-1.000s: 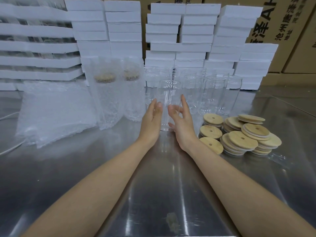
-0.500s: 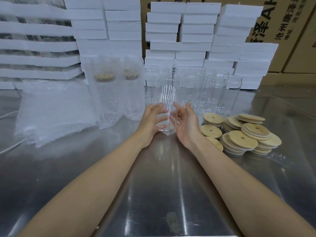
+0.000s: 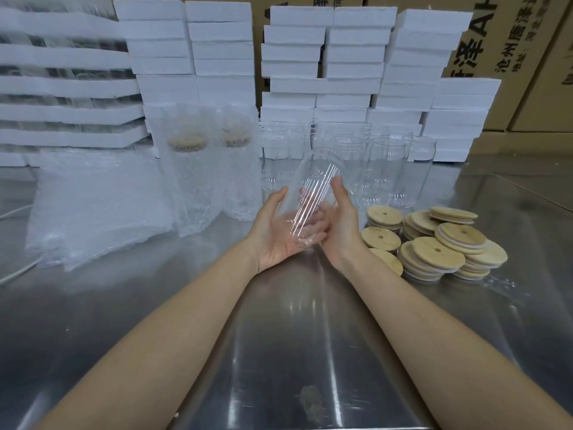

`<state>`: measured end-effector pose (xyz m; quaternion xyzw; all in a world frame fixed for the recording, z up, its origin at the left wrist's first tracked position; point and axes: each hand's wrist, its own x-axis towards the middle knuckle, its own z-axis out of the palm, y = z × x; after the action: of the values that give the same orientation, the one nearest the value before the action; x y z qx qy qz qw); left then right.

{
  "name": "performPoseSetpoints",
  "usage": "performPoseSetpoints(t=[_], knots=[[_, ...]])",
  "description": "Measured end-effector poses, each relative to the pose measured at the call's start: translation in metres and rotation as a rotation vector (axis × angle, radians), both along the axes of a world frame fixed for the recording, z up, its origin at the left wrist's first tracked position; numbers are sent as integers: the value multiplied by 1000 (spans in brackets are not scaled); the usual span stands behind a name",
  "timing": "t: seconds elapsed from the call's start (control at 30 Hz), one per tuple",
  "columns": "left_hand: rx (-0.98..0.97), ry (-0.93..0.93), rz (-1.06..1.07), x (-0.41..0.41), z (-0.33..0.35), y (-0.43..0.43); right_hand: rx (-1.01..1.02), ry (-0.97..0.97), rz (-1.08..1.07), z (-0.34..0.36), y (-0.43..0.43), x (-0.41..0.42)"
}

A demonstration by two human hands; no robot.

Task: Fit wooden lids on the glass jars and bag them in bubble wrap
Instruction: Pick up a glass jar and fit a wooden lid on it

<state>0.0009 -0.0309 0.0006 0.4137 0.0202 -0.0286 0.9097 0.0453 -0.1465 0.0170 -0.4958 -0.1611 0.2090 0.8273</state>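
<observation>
Tabletop (image 3: 294,352); left hand (image 3: 276,231), right hand (image 3: 341,228) cup jar (image 3: 313,187).

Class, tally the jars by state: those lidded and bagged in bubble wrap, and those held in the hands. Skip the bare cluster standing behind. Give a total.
Bubble-wrapped clear glass jars with wooden lids: 2
Unlidded clear glass jar held by left hand and right hand: 1
Total: 3

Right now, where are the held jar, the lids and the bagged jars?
Held jar (image 3: 313,193): head view, its ribbed side.
Lids (image 3: 431,255): head view, top of a front lid.
Bagged jars (image 3: 192,184): head view, wrap on the left one.
</observation>
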Motion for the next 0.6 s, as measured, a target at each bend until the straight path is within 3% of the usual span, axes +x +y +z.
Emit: performPoseSetpoints(t=[0.13, 0.27, 0.47, 0.6], knots=[[-91, 38, 205, 6, 2, 0, 38, -98, -190, -2, 2, 5], [-10, 11, 319, 11, 1, 5, 116, -39, -276, -3, 0, 8], [99, 8, 424, 9, 1, 6, 108, -25, -210, -6, -2, 16], [87, 33, 464, 10, 1, 12, -6, -195, -147, -7, 3, 9]])
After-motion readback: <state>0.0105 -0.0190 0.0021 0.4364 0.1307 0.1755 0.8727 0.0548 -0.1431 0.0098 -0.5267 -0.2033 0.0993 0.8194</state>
